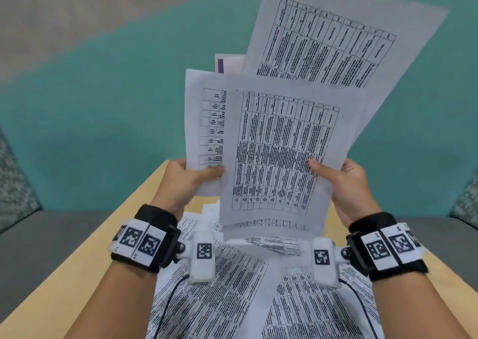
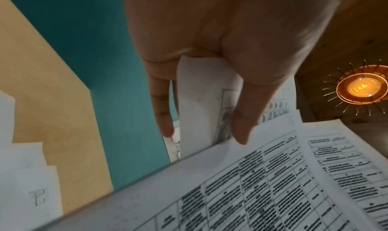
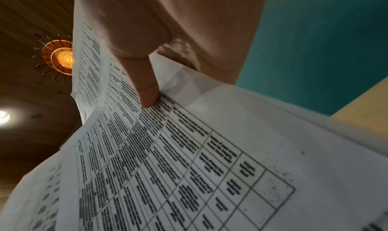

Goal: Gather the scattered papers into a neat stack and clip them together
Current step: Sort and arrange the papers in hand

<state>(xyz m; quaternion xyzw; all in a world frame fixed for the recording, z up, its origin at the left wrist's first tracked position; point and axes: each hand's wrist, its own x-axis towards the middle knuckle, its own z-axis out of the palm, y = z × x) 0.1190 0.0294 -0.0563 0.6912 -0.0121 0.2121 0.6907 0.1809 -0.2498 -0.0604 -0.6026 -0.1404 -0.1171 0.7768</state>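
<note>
I hold a loose fan of printed sheets upright above the table. My left hand [image 1: 192,177] pinches the left-hand sheets [image 1: 204,129], thumb in front and fingers behind; the same hand [image 2: 201,126] and its pinched paper [image 2: 199,105] fill the left wrist view. My right hand [image 1: 336,175] grips the front table-printed sheet [image 1: 282,147], its thumb [image 3: 147,91] pressed on the print [image 3: 189,159]. Another sheet [image 1: 333,38] sticks up askew behind. More printed papers [image 1: 232,287] lie spread on the table under my wrists. No clip is visible.
The light wooden table [image 1: 85,268] narrows away from me, its far edge near my hands. A teal wall panel [image 1: 103,105] rises behind, and grey seating [image 1: 38,237] flanks the table. Ceiling lamps [image 2: 361,88] show in the wrist views.
</note>
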